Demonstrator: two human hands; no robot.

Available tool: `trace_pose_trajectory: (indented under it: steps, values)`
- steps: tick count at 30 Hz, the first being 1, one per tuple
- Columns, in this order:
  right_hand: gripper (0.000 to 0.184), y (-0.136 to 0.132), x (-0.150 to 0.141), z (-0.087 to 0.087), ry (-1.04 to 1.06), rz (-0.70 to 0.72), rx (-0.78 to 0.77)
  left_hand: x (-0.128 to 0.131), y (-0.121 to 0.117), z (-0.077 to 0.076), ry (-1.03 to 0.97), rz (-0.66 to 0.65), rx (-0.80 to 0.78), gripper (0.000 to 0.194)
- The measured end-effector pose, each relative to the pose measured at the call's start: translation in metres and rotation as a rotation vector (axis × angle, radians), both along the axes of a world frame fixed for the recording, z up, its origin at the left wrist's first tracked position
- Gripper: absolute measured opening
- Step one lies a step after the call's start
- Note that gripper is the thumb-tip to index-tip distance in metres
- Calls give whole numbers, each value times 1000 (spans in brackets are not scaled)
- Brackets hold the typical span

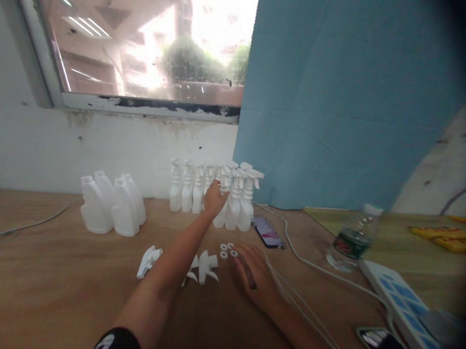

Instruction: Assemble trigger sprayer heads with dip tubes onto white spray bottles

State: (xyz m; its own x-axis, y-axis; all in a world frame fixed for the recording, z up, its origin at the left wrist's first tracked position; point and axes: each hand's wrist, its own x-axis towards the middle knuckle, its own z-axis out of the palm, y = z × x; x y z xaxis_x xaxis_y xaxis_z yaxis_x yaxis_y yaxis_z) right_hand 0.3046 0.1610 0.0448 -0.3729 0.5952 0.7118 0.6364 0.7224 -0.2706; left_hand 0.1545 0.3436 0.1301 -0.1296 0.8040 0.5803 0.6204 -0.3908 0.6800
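My left hand point(214, 200) reaches forward into the group of white spray bottles, its fingers closed at the neck of a spray bottle point(220, 219) in the front row. More spray bottles point(245, 216), with trigger heads fitted, stand upright around it. My right hand point(258, 275) rests low over the table with fingers extended. Its fingertips are beside several small white washers point(223, 254), and thin white tubes point(291, 292) run alongside it. Loose trigger heads point(204, 267) lie between my arms, one partly hidden by my left forearm. Another trigger head point(148, 261) is left of that forearm.
Several white bottles without heads point(124, 214) stand at the left. To the right are a phone point(267, 232), a cable point(302, 254), a water bottle point(350, 243), a power strip point(397, 301) and a second phone point(378, 341). A wall with a window and a blue curtain point(332, 109) bounds the back.
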Motion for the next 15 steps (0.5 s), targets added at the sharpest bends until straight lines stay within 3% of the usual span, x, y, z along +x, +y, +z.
trace_pose_trajectory:
  steps: [4, 7, 10, 12, 15]
  values:
    - [31, 2, 3, -3, 61, -9, 8, -13, -13, 2, -33, -23, 64, 37]
    - [28, 4, 5, -6, 150, -18, -34, -32, -36, 10, -58, -50, 137, 37]
    - [25, 2, 4, 0, 236, 3, -94, -55, -76, 17, -60, -126, 211, 46]
    - [21, -1, 2, 9, 311, 20, -138, -70, -110, 19, -91, -242, 254, 55]
    - [19, -6, -4, 24, 456, 80, -322, -89, -161, 20, -126, -380, 169, 53]
